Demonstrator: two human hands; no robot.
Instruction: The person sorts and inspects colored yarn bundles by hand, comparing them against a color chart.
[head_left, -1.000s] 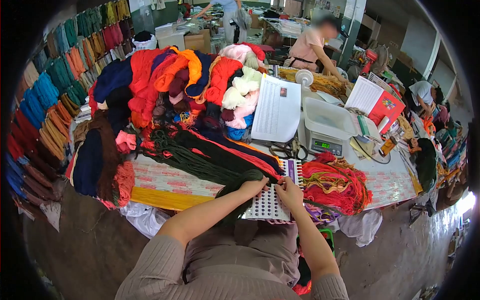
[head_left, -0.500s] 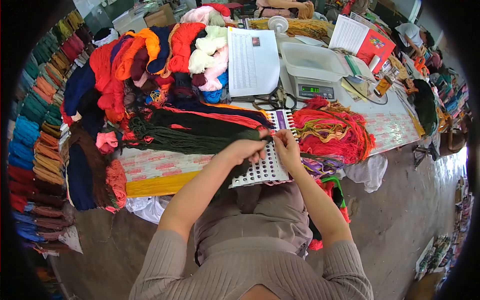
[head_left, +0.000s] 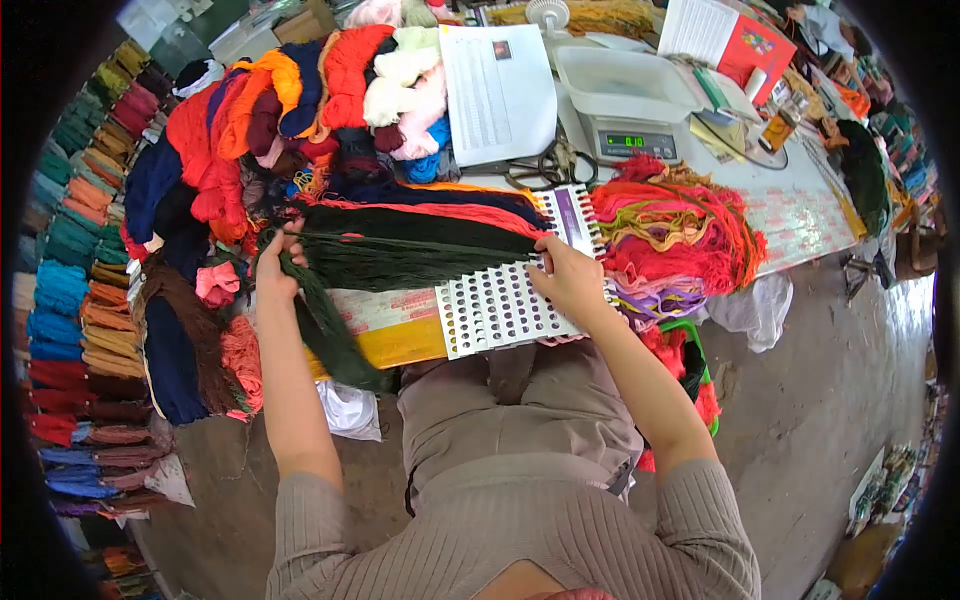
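Observation:
Dark green yarn (head_left: 400, 245) stretches across the table to the white card with rows of holes (head_left: 490, 310). At its left end my left hand (head_left: 280, 262) is wrapped round some of the strands, and a loose bunch hangs from there over the table's front edge. My right hand (head_left: 568, 283) lies on the card's right part, fingers bent, with thumb and forefinger at the green strands' end; what it pinches is too small to tell. Pink and orange strands (head_left: 460, 205) run behind the green ones. Red and multicoloured yarn (head_left: 680, 230) lies right of the card.
Colourful skeins (head_left: 350, 75) are heaped at the back left. Behind the card are a printed sheet (head_left: 498, 95), scissors (head_left: 555, 165) and a scale (head_left: 637, 140) bearing a plastic tray (head_left: 625, 85). Yarn bundles (head_left: 60, 290) line the far left.
My left hand has moved from the card to the far left, drawing green strands out. My right hand has shifted slightly down on the card. More of the holes now show.

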